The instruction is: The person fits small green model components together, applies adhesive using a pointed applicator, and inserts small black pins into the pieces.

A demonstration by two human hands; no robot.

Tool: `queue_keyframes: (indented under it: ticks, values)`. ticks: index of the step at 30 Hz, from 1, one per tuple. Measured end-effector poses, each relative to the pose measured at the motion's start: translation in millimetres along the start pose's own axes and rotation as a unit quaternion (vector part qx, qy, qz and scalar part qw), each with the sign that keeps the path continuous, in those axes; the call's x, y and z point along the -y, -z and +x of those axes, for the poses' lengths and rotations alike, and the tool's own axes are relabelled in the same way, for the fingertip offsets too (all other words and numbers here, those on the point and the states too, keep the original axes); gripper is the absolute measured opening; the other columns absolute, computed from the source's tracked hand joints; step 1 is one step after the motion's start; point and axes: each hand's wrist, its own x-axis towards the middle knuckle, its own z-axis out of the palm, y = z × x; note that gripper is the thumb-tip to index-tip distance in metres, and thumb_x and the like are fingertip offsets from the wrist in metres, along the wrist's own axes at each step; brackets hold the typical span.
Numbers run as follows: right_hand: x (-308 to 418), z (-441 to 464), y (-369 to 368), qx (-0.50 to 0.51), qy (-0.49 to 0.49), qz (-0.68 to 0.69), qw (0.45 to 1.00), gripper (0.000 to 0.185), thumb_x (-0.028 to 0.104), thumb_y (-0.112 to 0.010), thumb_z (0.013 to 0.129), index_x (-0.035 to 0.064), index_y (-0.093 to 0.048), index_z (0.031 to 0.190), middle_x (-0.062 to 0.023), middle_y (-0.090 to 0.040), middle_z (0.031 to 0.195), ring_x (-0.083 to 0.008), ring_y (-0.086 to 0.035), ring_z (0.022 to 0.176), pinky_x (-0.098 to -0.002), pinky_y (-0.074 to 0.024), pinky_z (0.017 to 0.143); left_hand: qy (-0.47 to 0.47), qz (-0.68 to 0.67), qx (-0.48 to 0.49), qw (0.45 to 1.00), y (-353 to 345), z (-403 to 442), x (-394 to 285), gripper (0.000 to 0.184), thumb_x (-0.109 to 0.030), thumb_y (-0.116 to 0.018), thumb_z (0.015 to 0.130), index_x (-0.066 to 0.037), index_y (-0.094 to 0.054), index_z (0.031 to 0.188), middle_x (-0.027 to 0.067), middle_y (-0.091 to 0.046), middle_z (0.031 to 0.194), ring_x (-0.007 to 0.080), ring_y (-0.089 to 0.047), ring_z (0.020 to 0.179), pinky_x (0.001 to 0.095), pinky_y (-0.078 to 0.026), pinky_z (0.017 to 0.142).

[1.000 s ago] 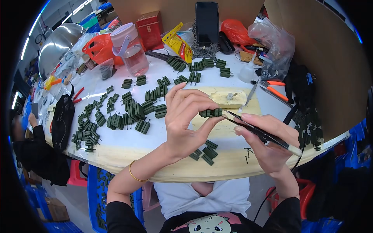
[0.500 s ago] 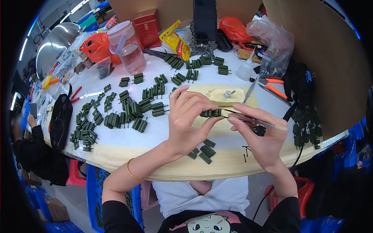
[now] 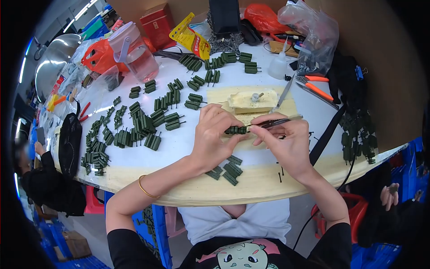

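Note:
Between the thumb and fingers of my left hand [image 3: 214, 134] is a small dark green part [image 3: 236, 130], held over the middle of the table. My right hand [image 3: 286, 141] is closed round dark tweezers [image 3: 275, 122], its fingertips right beside the green part; the tweezers' tips are too small to make out. Just beyond the hands sits a cream block [image 3: 253, 101] with a small knob on top. Below my left hand lie a few green parts [image 3: 231, 172]. Many more green parts [image 3: 142, 123] are spread over the left side of the white table.
A pink-lidded jug [image 3: 136, 54], red tin [image 3: 158, 27] and phone [image 3: 225, 17] stand at the back. Orange-handled pliers [image 3: 319, 89] and a squeeze bottle [image 3: 278, 65] lie or stand right of centre. Co-workers' hands show at far left [image 3: 39, 148] and far right [image 3: 389, 197].
My right hand has turned and closed in on the green part, the tweezers now lying flatter. The table has shifted up and left in view. A co-worker's hand has appeared at far right.

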Motion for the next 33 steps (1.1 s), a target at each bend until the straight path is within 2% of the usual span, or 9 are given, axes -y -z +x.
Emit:
queue_keyframes:
  ticks: [5,16,21,26,28,30,31,33]
  values:
    - [5.6,10.3,2.8,0.011,-0.053,0.051,0.997,0.007,-0.006,-0.068,0.078,-0.0095,-0.069,0.084,-0.0103,-0.069,0.077,-0.011,-0.063,0.056,-0.0178,-0.0465,0.049,0.022,0.003,0.006,1.0,0.6,0.3,0.4,0.025,0.002,-0.078,0.062,-0.007,-0.068,0.082,-0.001,-0.063,0.077,0.0189,-0.051,0.081,0.038,-0.038,0.095]
    - [9.0,15.5,8.7,0.029,-0.111,0.1,0.988,0.008,-0.005,-0.067,0.079,-0.0064,-0.069,0.087,-0.0092,-0.066,0.069,-0.0117,-0.064,0.058,-0.0174,-0.0479,0.051,-0.018,0.001,0.021,1.0,0.2,1.1,0.3,0.026,0.003,-0.078,0.062,-0.007,-0.068,0.084,-0.001,-0.064,0.08,0.0193,-0.051,0.082,0.0392,-0.038,0.096]
    - [10.6,15.4,9.3,0.041,-0.118,0.092,0.988,0.01,-0.004,-0.068,0.079,-0.0066,-0.069,0.089,-0.0098,-0.066,0.071,-0.0117,-0.064,0.059,-0.0171,-0.0479,0.051,0.008,0.013,0.028,1.0,3.4,-1.2,-0.8,0.026,0.001,-0.079,0.064,-0.007,-0.068,0.086,-0.0016,-0.065,0.081,0.019,-0.052,0.083,0.0404,-0.036,0.099]
    - [32.7,8.0,21.0,-0.031,-0.075,0.043,0.996,0.011,-0.002,-0.07,0.079,-0.0073,-0.069,0.089,-0.01,-0.069,0.075,-0.012,-0.064,0.058,-0.0177,-0.0478,0.052,0.023,0.041,0.044,0.998,11.4,0.9,-4.4,0.027,0.001,-0.079,0.064,-0.006,-0.068,0.088,0.0005,-0.066,0.083,0.0183,-0.056,0.082,0.0376,-0.043,0.094]
    - [37.2,1.9,30.5,-0.058,-0.051,0.03,0.997,0.011,-0.002,-0.07,0.079,-0.0076,-0.069,0.088,-0.0091,-0.07,0.077,-0.012,-0.064,0.058,-0.0181,-0.0476,0.052,0.02,-0.007,0.008,1.0,17.0,5.1,-10.5,0.03,0.003,-0.08,0.064,-0.004,-0.067,0.09,0.0029,-0.067,0.085,0.0178,-0.059,0.081,0.0349,-0.047,0.088]
    - [33.2,-3.3,41.5,-0.087,0.004,-0.077,0.993,0.014,-0.001,-0.071,0.078,-0.0085,-0.068,0.09,-0.007,-0.071,0.082,-0.0115,-0.063,0.058,-0.0194,-0.0464,0.052,0.014,-0.052,-0.028,0.998,22.7,8.7,-15.5,0.032,0.005,-0.08,0.064,-0.002,-0.067,0.092,0.0053,-0.068,0.088,0.0174,-0.061,0.08,0.0321,-0.051,0.082]
    - [30.0,-5.6,45.3,-0.086,0.006,-0.074,0.993,0.014,-0.001,-0.071,0.078,-0.0085,-0.068,0.09,-0.007,-0.071,0.082,-0.0115,-0.063,0.058,-0.0194,-0.0464,0.052,0.013,-0.049,-0.028,0.998,23.7,9.3,-17.6,0.032,0.005,-0.08,0.064,-0.002,-0.067,0.092,0.0053,-0.068,0.088,0.0174,-0.061,0.08,0.0321,-0.051,0.082]
    - [18.5,-10.0,50.9,-0.081,0.028,-0.172,0.981,0.014,-0.001,-0.071,0.077,-0.0077,-0.068,0.089,-0.0061,-0.071,0.081,-0.012,-0.06,0.057,-0.021,-0.0452,0.052,0.007,-0.066,-0.065,0.996,23.7,10.7,-22.3,0.035,0.007,-0.079,0.064,-0.002,-0.067,0.096,0.0055,-0.069,0.089,0.0165,-0.06,0.078,0.0285,-0.051,0.075]
